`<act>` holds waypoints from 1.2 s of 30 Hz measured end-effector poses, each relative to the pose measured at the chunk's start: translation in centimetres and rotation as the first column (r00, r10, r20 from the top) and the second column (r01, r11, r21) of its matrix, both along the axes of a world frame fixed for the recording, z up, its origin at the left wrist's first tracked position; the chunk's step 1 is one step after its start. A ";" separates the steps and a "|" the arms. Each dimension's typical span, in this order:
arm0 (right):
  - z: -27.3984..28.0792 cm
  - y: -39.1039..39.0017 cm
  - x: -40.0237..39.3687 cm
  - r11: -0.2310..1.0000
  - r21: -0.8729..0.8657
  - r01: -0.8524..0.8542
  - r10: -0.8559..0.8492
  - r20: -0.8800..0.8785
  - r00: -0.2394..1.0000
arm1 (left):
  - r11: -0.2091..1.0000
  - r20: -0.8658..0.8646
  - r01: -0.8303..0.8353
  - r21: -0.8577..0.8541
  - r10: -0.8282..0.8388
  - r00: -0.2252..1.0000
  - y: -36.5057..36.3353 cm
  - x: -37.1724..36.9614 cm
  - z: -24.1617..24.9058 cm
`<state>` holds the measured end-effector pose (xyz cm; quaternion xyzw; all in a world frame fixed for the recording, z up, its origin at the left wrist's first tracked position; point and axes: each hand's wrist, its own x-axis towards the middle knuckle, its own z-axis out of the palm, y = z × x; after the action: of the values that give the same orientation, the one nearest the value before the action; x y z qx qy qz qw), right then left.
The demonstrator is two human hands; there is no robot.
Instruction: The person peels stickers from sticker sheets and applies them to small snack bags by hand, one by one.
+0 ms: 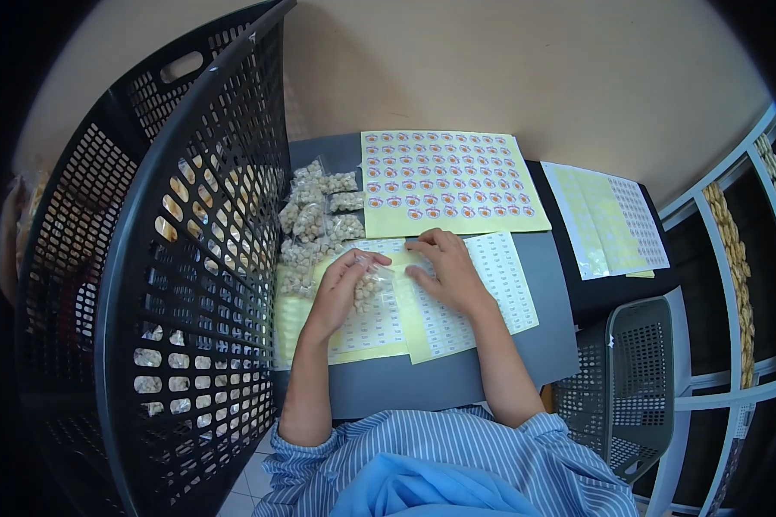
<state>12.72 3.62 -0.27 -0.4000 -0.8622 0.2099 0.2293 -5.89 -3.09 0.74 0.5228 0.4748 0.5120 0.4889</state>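
My left hand (343, 284) is closed on the top of a clear plastic bag (371, 293) filled with small pale pieces. Just to the right, my right hand (447, 265) is held with its fingers apart, over the sticker sheets, and nothing shows in it. Below both hands lie a sheet of small printed labels (502, 276) and another label sheet (371, 332) with yellow backing. Behind them is a stack of sheets with round red-and-white stickers (448, 177). Several similar filled bags (310, 215) are piled left of that stack.
A tall black perforated basket (207, 258) stands close on the left, with bags visible through its holes. On a black surface at right lies a partly used label sheet (608, 215). A grey basket (638, 370) sits lower right, beside a white-framed rack (733, 396).
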 end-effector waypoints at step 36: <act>-0.3 0.4 -0.5 0.969 -0.229 -0.092 -0.041 -0.518 0.854 | 0.932 0.432 0.268 -0.243 -0.143 0.890 0.3 0.1 -1.3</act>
<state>12.22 4.01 -0.56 -0.3422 -0.7408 0.4182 0.3990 -5.78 -2.82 -0.60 0.3732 0.3750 0.4775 0.7015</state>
